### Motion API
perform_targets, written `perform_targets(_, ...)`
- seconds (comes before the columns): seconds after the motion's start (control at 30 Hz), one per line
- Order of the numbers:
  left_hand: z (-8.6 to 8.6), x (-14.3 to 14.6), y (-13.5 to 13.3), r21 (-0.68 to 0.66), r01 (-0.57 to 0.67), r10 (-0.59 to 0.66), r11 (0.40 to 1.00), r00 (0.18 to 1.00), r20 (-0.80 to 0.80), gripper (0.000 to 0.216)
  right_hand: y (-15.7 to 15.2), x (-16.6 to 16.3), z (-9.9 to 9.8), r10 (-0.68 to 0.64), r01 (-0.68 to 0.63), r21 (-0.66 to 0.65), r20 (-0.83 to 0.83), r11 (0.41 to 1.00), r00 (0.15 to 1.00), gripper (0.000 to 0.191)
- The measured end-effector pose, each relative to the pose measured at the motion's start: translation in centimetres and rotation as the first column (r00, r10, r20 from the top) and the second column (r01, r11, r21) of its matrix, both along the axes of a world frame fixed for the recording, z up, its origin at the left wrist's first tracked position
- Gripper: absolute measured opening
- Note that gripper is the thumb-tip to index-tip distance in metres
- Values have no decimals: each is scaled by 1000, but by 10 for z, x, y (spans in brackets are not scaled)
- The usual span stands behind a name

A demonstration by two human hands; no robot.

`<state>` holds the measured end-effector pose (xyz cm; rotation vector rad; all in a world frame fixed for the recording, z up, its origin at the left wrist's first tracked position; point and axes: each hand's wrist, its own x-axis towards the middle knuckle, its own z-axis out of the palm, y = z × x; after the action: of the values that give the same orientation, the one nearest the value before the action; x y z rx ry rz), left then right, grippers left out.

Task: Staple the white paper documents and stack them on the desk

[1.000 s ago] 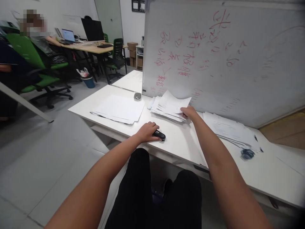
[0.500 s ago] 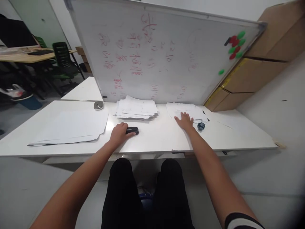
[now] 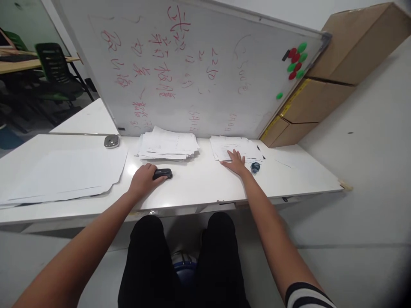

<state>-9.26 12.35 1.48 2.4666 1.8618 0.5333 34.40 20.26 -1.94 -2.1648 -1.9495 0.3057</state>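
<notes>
My left hand (image 3: 143,180) is wrapped round a black stapler (image 3: 164,173) that rests on the white table (image 3: 192,186). With fingers spread, my right hand (image 3: 236,163) lies at the front edge of a low spread of paper sheets (image 3: 223,147), fingertips on the paper. Just right of that hand sits a small dark blue crumpled-looking thing (image 3: 255,167); its kind is unclear. A thicker stack of paper (image 3: 168,144) lies beyond the stapler, between my two hands. Large white sheets (image 3: 73,171) cover the table's left part.
A whiteboard (image 3: 205,94) with red writing and round magnets stands along the table's back edge. Cardboard boxes (image 3: 334,102) are piled at the back right, near the wall. A small grey rounded object (image 3: 111,141) sits by the large sheets. A green chair (image 3: 54,64) stands far left.
The view has turned a little to the right, so everything appears shifted left. My left hand keeps hold of the stapler, and my right hand stays at the spread sheets.
</notes>
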Motion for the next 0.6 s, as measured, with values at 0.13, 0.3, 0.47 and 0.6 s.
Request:
perform_targets(0.13, 1, 1, 0, -12, 23, -23, 1000, 999, 29, 39, -5, -2, -2, -33, 39, 105, -57, 994, 998, 73)
perform_targets(0.3, 1, 1, 0, -16, 15, -14, 1000, 998, 62, 38, -10, -5, -3, -50, 73, 189, -123, 979, 991, 49)
perform_targets(0.47, 0, 1, 0, -24, 25, -24, 999, 998, 62, 37, -4, -5, -3, -141, 159, 276, -85, 948, 986, 46)
perform_targets(0.6, -2, 1, 0, -25, 25, -23, 999, 998, 53, 37, 6, -7, -4, -93, 97, 323, -29, 942, 995, 43)
